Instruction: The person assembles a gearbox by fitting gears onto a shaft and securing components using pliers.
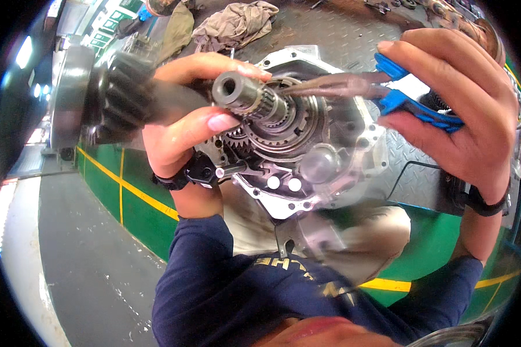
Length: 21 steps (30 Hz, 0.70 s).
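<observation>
My left hand [179, 127] is closed about the hollow-ended splined shaft [249, 101], with thumb and forefinger on either side of it. This shaft rises tilted from a ring-shaped gear assembly [292, 139] in a silver gearbox housing [359, 156]. My right hand [463, 92] is wrapped round the blue handles of a pair of pliers [347, 85]. The handles are spread, and the narrow jaws reach to the shaft's side; their tips are hard to make out. A dark helical gear [118, 95], blurred and close up, sits left of my left hand, its stem running toward the fingers.
The housing rests by a patterned metal bench top [330, 29]. Crumpled cloth [237, 26] lies at the back, beside an olive cloth [178, 32]. Rusty metal parts [474, 29] are at the far right. Below is green floor with yellow lines [150, 199].
</observation>
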{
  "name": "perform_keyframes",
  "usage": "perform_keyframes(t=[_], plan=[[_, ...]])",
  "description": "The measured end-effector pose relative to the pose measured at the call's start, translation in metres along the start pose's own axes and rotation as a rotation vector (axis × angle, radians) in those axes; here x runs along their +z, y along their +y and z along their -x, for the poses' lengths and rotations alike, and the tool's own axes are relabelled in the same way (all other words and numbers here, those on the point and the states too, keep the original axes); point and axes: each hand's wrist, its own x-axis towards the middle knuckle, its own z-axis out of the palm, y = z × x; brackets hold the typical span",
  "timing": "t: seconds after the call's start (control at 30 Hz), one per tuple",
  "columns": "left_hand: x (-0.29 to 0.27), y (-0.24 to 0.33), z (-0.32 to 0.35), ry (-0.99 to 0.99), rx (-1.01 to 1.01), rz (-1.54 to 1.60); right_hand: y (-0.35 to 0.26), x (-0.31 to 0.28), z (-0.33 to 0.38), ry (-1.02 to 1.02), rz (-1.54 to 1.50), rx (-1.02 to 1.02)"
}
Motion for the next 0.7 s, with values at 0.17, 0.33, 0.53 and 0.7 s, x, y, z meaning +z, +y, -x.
perform_keyframes(t=[0.17, 0.33, 0.53, 0.7], plan=[[0.0, 0.009, 0.0, 0.003, -0.081, -0.243, 0.008, 0.023, 0.013, 0.086, -0.164, 0.105], [0.008, 0.001, 0.013, 0.214, 0.174, -0.264, 0.005, 0.01, 0.01, 0.002, -0.102, 0.129], [0.012, -0.019, 0.017, 0.238, 0.264, -0.275, 0.004, 0.002, 0.014, -0.102, -0.091, 0.101], [0.018, -0.036, 0.04, 0.219, 0.221, -0.401, -0.001, 0.012, 0.024, -0.153, -0.209, 0.15]])
